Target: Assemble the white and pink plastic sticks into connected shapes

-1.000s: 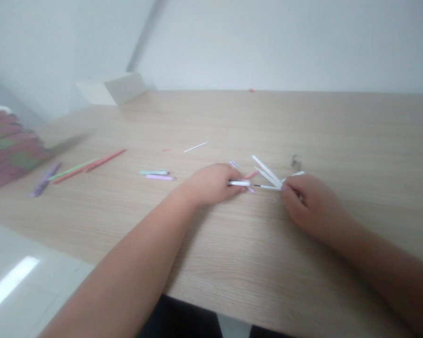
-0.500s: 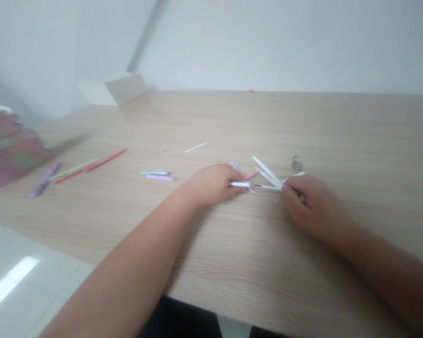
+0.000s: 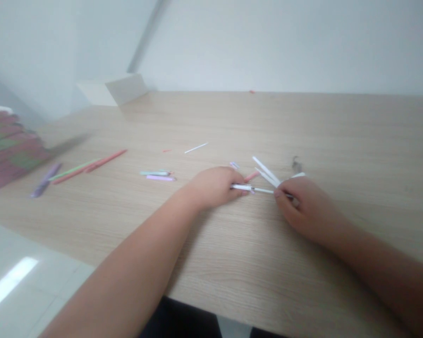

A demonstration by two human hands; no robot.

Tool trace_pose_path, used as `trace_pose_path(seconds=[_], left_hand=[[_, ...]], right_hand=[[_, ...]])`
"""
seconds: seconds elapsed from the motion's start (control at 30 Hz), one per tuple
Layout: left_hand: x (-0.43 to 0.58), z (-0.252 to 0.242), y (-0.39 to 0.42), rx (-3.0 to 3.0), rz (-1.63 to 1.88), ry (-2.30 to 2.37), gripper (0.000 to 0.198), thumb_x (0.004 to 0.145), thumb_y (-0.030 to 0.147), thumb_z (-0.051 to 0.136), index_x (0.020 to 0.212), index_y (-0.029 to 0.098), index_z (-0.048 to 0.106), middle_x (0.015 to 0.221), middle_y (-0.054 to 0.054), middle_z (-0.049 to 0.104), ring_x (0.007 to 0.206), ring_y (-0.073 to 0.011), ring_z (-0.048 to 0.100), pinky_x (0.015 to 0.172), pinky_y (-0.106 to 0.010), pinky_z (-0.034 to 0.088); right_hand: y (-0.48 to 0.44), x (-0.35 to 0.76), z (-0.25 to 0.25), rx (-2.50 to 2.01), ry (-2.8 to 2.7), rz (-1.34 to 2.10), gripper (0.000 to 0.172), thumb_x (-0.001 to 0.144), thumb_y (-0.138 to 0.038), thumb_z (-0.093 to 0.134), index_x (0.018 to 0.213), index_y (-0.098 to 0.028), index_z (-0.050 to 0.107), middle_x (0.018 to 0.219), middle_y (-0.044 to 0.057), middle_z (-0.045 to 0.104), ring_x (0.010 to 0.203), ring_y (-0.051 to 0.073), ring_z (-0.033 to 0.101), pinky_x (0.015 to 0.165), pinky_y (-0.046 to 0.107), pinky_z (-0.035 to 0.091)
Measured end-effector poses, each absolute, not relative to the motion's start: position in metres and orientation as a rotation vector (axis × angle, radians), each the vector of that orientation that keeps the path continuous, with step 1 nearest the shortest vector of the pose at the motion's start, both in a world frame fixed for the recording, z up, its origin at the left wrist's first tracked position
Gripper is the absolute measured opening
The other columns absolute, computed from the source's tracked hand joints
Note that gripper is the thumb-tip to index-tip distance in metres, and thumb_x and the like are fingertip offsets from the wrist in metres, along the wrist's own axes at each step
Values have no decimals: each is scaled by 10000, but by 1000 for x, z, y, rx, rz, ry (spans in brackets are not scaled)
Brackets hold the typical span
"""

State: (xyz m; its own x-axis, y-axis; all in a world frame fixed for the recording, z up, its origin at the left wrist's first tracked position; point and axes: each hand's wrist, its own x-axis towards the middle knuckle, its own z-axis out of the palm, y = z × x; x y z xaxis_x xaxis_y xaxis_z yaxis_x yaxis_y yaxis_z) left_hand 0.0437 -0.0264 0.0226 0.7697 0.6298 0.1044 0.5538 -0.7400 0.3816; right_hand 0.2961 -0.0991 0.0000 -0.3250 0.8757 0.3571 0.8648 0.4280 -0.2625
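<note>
Grip, left hand (image 3: 213, 188): closed narrow on a slim white-and-silver tube (image 3: 241, 187), whose end showed past the fingers. Grip, right hand (image 3: 312, 209): pinched narrow on the far end of a thin white rod (image 3: 264, 190) running from the tube. Just beyond the hands: fanned white strips (image 3: 266, 171), a pink stick (image 3: 252, 176), a small lilac piece (image 3: 234, 165). Further left on the desk (image 3: 232, 263): mint and lilac tubes (image 3: 157, 175), a white stick (image 3: 195, 148), coral, green and purple sticks (image 3: 91, 165), a checked pink-and-green mat (image 3: 10, 150).
</note>
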Motion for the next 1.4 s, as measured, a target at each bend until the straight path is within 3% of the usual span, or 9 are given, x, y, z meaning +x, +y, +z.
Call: trace_pose_path(seconds=[0.23,0.67,1.0,1.4], left_hand=[[45,20,-26,2655,305,925,314,985,455,583,1090,243,790,1007,-61,774,904,-213,684,782,-330,467],[47,20,-27,2656,287,961,318,997,442,564,1098,242,790,990,-68,769,901,-216,685,807,-336,481],[47,20,-27,2694,308,905,317,1013,423,543,1107,235,780,1036,-72,762,943,-220,681,842,-337,483],[51,20,-31,2759,234,958,336,1022,439,514,1102,236,769,1050,-81,754,968,-249,690,844,-360,501]], right_hand=[[-101,294,-2,-1379,-2254,35,252,1013,-311,503,811,-221,622,785,68,671,779,249,592,720,387,425],[-99,298,-11,-1348,-2193,49,155,1006,-306,552,979,-214,674,919,82,711,879,262,639,787,403,484],[-99,296,-6,-1329,-2217,143,255,1029,-319,515,846,-226,667,819,62,701,807,242,634,712,377,467],[-98,297,-5,-1271,-2273,79,211,1015,-306,545,883,-230,692,851,70,719,872,271,649,777,414,475]])
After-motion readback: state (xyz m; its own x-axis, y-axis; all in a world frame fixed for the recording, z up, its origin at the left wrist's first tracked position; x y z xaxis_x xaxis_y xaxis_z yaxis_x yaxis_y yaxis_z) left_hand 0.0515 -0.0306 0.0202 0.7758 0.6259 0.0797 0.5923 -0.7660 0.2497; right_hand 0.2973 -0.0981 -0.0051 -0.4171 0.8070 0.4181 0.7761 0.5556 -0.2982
